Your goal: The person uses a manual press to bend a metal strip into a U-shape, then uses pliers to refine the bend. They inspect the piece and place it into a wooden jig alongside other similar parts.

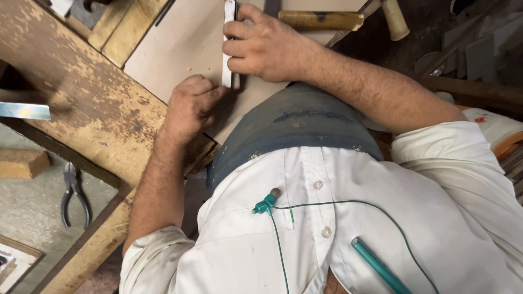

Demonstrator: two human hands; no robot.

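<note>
Head view looks straight down over a white shirt and a dark apron onto a pale board [185, 49] lying on a worn wooden surface [81, 103]. The right hand [264, 46] lies across a narrow metal ruler [229, 32] that stands lengthwise on the board; its fingers [237, 48] are pressed together and curled over the ruler's edge, holding it flat. The left hand [190, 106] sits just below the ruler's near end, fingers curled into a tight fist against the board; whatever they pinch is hidden. A wooden handle [321, 20] lies on the board just beyond the right hand. Pliers [73, 193] lie on the floor, well apart to the left.
</note>
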